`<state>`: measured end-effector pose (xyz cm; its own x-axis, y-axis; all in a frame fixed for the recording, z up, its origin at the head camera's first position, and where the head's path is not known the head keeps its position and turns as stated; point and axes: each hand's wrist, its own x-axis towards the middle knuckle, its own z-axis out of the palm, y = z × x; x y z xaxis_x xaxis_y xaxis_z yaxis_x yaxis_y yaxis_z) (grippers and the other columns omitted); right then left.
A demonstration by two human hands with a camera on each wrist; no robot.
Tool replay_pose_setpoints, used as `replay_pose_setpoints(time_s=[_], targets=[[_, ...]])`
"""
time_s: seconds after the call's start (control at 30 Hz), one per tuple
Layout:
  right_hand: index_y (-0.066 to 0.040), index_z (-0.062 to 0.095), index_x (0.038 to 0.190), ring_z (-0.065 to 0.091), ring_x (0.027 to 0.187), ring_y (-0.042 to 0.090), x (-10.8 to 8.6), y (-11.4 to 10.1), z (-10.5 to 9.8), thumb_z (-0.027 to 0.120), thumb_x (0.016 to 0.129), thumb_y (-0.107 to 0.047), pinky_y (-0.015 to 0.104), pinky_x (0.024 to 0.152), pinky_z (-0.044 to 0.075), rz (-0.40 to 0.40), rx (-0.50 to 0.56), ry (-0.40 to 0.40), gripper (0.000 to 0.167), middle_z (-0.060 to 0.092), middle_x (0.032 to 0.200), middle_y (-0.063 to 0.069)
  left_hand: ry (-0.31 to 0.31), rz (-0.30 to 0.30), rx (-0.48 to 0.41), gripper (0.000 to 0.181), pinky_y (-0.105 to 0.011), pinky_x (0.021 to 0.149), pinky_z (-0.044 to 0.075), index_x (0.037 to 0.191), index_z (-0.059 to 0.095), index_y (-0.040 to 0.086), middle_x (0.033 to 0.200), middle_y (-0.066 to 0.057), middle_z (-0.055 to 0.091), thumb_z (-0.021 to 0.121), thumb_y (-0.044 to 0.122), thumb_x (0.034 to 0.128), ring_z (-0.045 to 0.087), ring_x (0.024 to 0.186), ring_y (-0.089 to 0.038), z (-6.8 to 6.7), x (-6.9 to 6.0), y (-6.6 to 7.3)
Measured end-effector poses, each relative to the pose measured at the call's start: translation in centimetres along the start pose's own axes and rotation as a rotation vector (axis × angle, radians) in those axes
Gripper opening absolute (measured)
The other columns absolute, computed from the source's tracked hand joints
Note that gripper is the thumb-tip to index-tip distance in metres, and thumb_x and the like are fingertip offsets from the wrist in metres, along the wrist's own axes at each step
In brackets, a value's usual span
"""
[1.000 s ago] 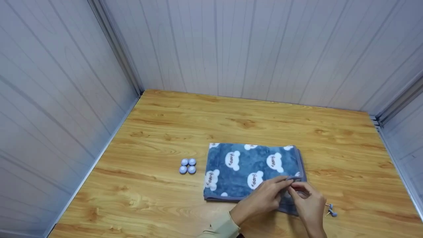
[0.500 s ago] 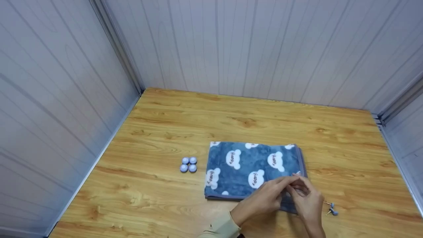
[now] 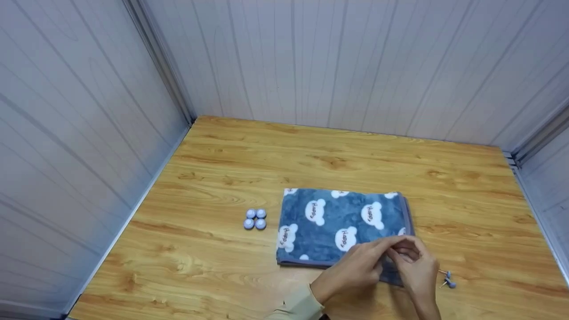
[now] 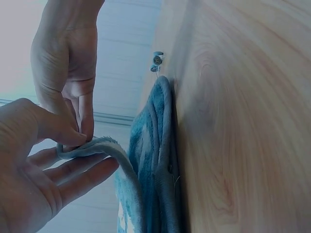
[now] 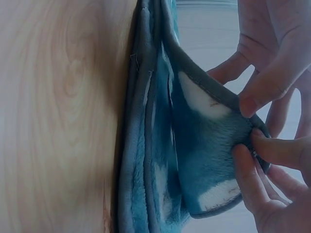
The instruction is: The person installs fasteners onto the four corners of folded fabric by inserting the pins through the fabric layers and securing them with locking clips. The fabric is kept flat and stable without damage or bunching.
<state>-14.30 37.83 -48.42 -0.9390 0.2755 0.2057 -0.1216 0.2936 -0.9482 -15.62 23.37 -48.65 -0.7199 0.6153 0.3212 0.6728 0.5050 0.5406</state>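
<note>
A folded blue plush blanket (image 3: 329, 218) with white bear faces lies on the table. My left hand (image 3: 355, 269) pinches its raised near right corner between thumb and fingers, as the left wrist view shows. My right hand (image 3: 418, 271) pinches the same corner beside it, its fingertips (image 5: 243, 155) on the cloth. A tiny pale speck shows between those fingertips in the right wrist view, too small to identify. The hands mostly hide the corner in the head view. Right of the hands lie two blue-headed pins (image 3: 450, 283) with gold-coloured shafts.
Several round pale-blue caps (image 3: 260, 224) sit grouped on the wooden table (image 3: 200, 262), left of the blanket. Pale panelled walls (image 3: 311, 66) enclose the table at the back, left and right.
A blue-grey flap of the corner showed above the fingers a second ago and is now covered. The right fingers have bent over it. The blanket and pins shift only slightly in the view.
</note>
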Motion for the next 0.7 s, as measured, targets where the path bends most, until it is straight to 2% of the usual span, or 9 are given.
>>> replay_pose_setpoints(time_s=[0.17,0.4,0.53,0.63,0.7], targets=[[0.007,0.064,0.094,0.065,0.07,0.006,0.1,0.0,0.0,0.074,0.07,0.016,0.02,0.064,0.053,0.026,-0.009,-0.005,0.028,0.068,0.08,0.009,0.001,-0.014,-0.012,0.086,-0.011,0.053,0.035,0.149,0.024,0.029,0.139,0.005,0.046,0.057,-0.005,0.078,0.05,0.07,-0.004,-0.1,-0.3,0.1],[0.007,0.065,0.094,0.067,0.074,0.013,0.1,0.1,-0.3,0.074,0.072,0.012,0.022,0.065,0.054,0.059,0.003,-0.03,0.024,0.068,0.083,0.007,0.068,-0.012,0.083,0.077,-0.012,0.05,0.032,0.147,0.031,0.024,0.137,-0.001,0.046,0.06,0.002,0.0799,0.046,0.066,-0.003,0.1,-0.7,0.4],[0.008,0.065,0.093,0.068,0.075,0.019,0.1,0.2,-0.4,0.073,0.072,0.014,0.024,0.065,0.054,0.062,0.041,-0.034,0.023,0.067,0.083,0.007,0.063,-0.019,0.056,0.076,-0.012,0.048,0.029,0.147,0.032,0.026,0.133,0.002,0.046,0.06,0.001,0.0806,0.041,0.061,-0.003,0.0,-0.8,0.5],[0.008,0.065,0.09,0.069,0.074,0.018,0.2,0.4,-0.4,0.073,0.071,0.015,0.025,0.065,0.054,0.082,0.059,-0.035,0.022,0.068,0.082,0.01,0.062,-0.034,0.031,0.074,-0.012,0.046,0.027,0.145,0.034,0.027,0.132,0.002,0.047,0.061,0.001,0.0811,0.039,0.06,-0.003,-0.3,-1.1,0.5],[0.009,0.065,0.089,0.069,0.072,0.016,0.2,0.4,-0.4,0.073,0.071,0.015,0.025,0.063,0.054,0.098,0.057,-0.036,0.021,0.067,0.082,0.011,0.07,-0.049,0.051,0.068,-0.012,0.047,0.029,0.142,0.039,0.027,0.129,0.003,0.049,0.062,0.004,0.0819,0.041,0.064,-0.002,-0.5,-1.3,0.5]])
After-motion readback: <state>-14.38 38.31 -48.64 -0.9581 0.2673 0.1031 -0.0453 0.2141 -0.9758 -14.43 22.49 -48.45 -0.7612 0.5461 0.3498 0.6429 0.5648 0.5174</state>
